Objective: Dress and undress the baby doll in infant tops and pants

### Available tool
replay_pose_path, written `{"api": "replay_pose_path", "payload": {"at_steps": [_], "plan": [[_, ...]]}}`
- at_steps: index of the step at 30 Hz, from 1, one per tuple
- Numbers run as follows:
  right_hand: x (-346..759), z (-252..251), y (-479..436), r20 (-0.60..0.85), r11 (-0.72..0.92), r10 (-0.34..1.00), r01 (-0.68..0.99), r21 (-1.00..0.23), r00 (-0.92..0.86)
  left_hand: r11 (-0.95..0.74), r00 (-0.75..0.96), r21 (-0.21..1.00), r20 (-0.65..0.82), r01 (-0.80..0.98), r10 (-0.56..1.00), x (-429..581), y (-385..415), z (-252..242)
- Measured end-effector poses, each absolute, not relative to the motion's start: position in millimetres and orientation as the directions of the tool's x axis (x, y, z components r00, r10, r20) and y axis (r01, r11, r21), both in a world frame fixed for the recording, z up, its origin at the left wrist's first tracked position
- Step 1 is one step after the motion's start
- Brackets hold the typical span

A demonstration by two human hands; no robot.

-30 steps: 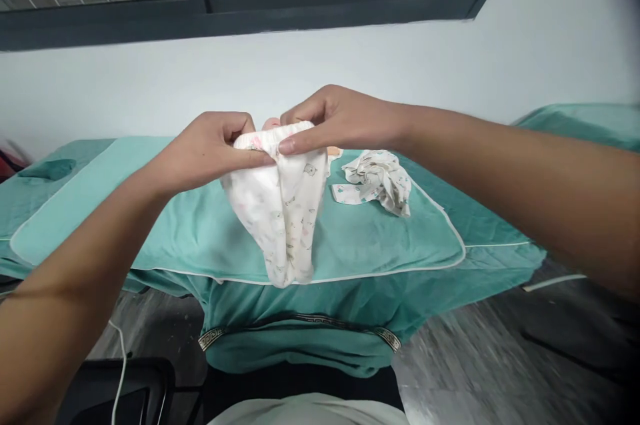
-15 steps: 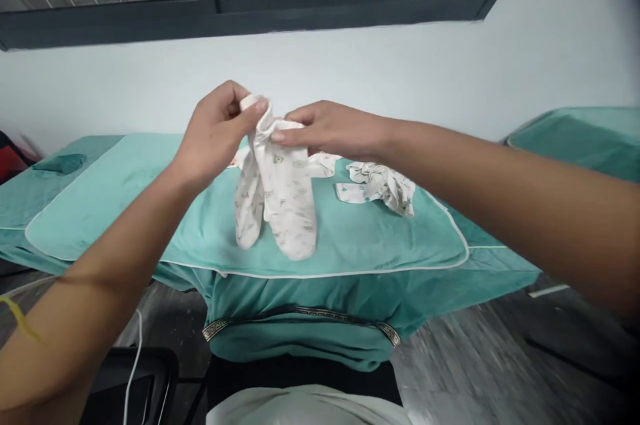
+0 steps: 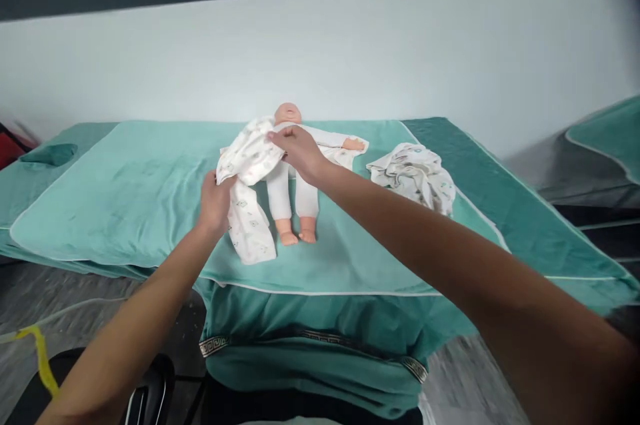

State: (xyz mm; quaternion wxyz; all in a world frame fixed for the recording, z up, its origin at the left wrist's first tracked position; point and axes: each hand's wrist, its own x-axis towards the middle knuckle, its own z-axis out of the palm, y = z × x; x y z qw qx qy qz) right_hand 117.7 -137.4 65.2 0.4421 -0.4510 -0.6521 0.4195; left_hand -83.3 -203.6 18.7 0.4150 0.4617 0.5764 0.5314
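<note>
White printed baby pants (image 3: 251, 228) are stretched between my two hands, one leg hanging down over the teal cover. My left hand (image 3: 216, 201) pinches the lower left edge of the cloth. The upper right part is gripped by my right hand (image 3: 296, 150), thumb and fingers closed on it. Behind the pants a baby doll (image 3: 307, 201) lies on its back, with a white cloth body and bare pinkish feet toward me. The pants and my right hand cover part of its trunk. A printed white cloth (image 3: 343, 157) shows beneath the doll's outstretched arm.
A crumpled printed cloth (image 3: 417, 175) lies right of the doll. The teal padded bed cover (image 3: 150, 198) spans the bed against a white wall (image 3: 400, 51). A face hole (image 3: 50, 155) is at its left end. A black chair (image 3: 155, 388) and a yellow strap (image 3: 43, 361) are lower left.
The pants have gone from hanging upright with both legs down to being spread sideways. My left hand has moved lower. The view has shifted, and the doll shows now.
</note>
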Motion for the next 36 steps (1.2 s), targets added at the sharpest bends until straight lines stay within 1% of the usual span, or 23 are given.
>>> {"api": "replay_pose_path", "payload": {"at_steps": [2, 3, 4, 5, 7, 8, 9, 10, 12, 14, 16, 18, 20, 22, 25, 28, 30, 32, 36], "plan": [[121, 43, -121, 0.188, 0.204, 0.977, 0.178, -0.963, -0.101, 0.164, -0.193, 0.986, -0.156, 0.026, 0.969, -91, -189, 7], [124, 35, -111, 0.196, 0.202, 0.979, 0.193, -0.96, -0.048, 0.214, -0.163, 0.976, -0.204, 0.046, 0.965, -93, -184, 4], [128, 28, -101, 0.216, 0.211, 0.976, 0.251, -0.945, -0.007, 0.224, -0.164, 0.97, -0.206, 0.099, 0.965, -92, -179, 3], [132, 22, -90, 0.25, 0.231, 0.968, 0.329, -0.916, 0.017, 0.186, -0.201, 0.967, -0.149, 0.177, 0.968, -90, -176, 3], [144, 12, -65, 0.342, 0.294, 0.94, 0.499, -0.815, 0.005, 0.003, -0.284, 0.927, 0.111, 0.374, 0.952, -79, -174, 4], [150, 7, -52, 0.384, 0.323, 0.923, 0.572, -0.754, -0.015, -0.087, -0.271, 0.887, 0.23, 0.453, 0.935, -71, -175, 6], [156, 3, -39, 0.409, 0.333, 0.912, 0.632, -0.7, -0.027, -0.151, -0.213, 0.86, 0.284, 0.487, 0.935, -62, -175, 6], [163, -2, -27, 0.413, 0.316, 0.911, 0.675, -0.667, -0.019, -0.154, -0.136, 0.874, 0.24, 0.46, 0.961, -52, -175, 6], [175, -10, -3, 0.368, 0.214, 0.928, 0.714, -0.667, 0.066, -0.014, -0.037, 0.943, 0.027, 0.334, 0.999, -34, -171, 4], [185, -17, 16, 0.295, 0.087, 0.941, 0.719, -0.69, 0.169, 0.141, 0.023, 0.971, -0.148, 0.193, 0.989, -20, -164, -1], [194, -21, 32, 0.203, -0.013, 0.957, 0.729, -0.684, 0.207, 0.229, 0.086, 0.972, -0.233, 0.056, 0.969, -10, -153, -8], [203, -21, 45, 0.099, -0.066, 0.98, 0.743, -0.666, 0.175, 0.305, 0.156, 0.949, -0.29, -0.083, 0.944, -3, -143, -14], [210, -18, 56, 0.015, -0.063, 0.995, 0.749, -0.659, 0.097, 0.364, 0.202, 0.911, -0.326, -0.192, 0.924, 2, -133, -18], [216, -12, 65, -0.029, -0.029, 0.999, 0.745, -0.667, 0.013, 0.394, 0.243, 0.883, -0.336, -0.255, 0.91, 5, -125, -16], [217, 2, 76, -0.068, 0.017, 0.994, 0.724, -0.689, -0.088, 0.392, 0.274, 0.869, -0.315, -0.303, 0.909, 0, -115, -2], [204, 19, 85, -0.102, 0.032, 0.984, 0.707, -0.707, -0.146, 0.392, 0.268, 0.854, -0.311, -0.342, 0.912, -20, -102, 17], [185, 29, 91, -0.11, 0.036, 0.98, 0.686, -0.726, -0.168, 0.4, 0.251, 0.849, -0.327, -0.346, 0.911, -40, -92, 28], [160, 37, 97, -0.081, 0.069, 0.976, 0.642, -0.764, -0.201, 0.395, 0.215, 0.859, -0.339, -0.327, 0.916, -63, -82, 35], [98, 44, 116, -0.024, 0.131, 0.967, 0.577, -0.806, -0.254, 0.383, 0.125, 0.894, -0.363, -0.235, 0.923, -115, -61, 38]]}}
